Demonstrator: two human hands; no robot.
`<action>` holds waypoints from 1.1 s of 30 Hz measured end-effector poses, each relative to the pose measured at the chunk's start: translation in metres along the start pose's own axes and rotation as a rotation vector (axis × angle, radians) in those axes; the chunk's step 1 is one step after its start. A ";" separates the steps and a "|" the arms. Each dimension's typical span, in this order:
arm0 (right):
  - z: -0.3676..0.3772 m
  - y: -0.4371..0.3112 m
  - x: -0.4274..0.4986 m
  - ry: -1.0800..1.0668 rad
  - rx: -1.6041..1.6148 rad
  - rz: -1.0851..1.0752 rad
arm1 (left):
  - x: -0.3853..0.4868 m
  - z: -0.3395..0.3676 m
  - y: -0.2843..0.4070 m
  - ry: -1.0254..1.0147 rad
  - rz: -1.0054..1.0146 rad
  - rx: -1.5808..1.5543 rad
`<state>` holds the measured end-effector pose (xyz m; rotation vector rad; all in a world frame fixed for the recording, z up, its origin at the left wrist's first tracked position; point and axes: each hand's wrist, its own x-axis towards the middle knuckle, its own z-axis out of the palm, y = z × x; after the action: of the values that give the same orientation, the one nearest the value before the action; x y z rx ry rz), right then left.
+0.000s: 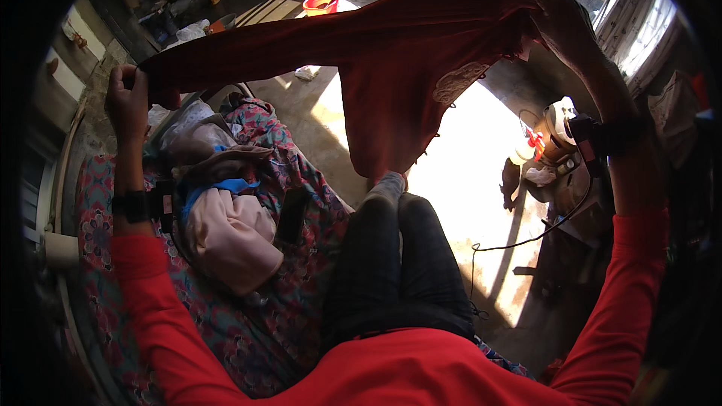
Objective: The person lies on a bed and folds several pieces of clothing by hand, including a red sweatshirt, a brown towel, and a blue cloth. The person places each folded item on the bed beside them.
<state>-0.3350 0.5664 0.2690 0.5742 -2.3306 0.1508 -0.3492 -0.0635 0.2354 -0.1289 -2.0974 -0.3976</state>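
Observation:
A dark red long-sleeved garment (pixel 389 67) hangs stretched out in the air before me. My left hand (pixel 127 96) pinches it at the end of one sleeve. Higher up on the right, my right hand (pixel 555 14) grips its upper part, with the cloth bunched at the fingers. A pale lace patch (pixel 459 83) and a row of small fasteners show along the garment's right edge. Its lower end hangs just above my knees. The far side of the cloth is hidden.
A floral-covered bed (pixel 231 338) lies to my left, bearing a pink cloth bundle (pixel 234 237) and a dark flat object (pixel 292 214). A red bucket (pixel 320 4) stands far ahead. On the right, a cluttered small table (pixel 569 180) stands near a trailing cable (pixel 513 245).

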 end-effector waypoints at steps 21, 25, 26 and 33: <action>-0.043 -0.196 -0.337 -1.008 0.585 -0.112 | -0.353 -0.202 0.056 -0.206 -0.117 -0.058; -0.051 -0.174 -0.306 -0.658 0.430 -0.135 | -0.344 -0.206 0.056 -0.124 -0.124 -0.004; -0.056 -0.163 -0.293 -0.575 0.344 -0.124 | -0.340 -0.204 0.057 -0.103 -0.147 -0.019; -0.017 -0.106 -0.184 -0.319 0.378 -0.069 | -0.257 -0.115 0.028 -0.058 -0.241 -0.245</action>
<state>-0.1587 0.5422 0.1511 0.9206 -2.6031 0.5082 -0.1128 -0.0584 0.0804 -0.0301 -2.1216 -0.8046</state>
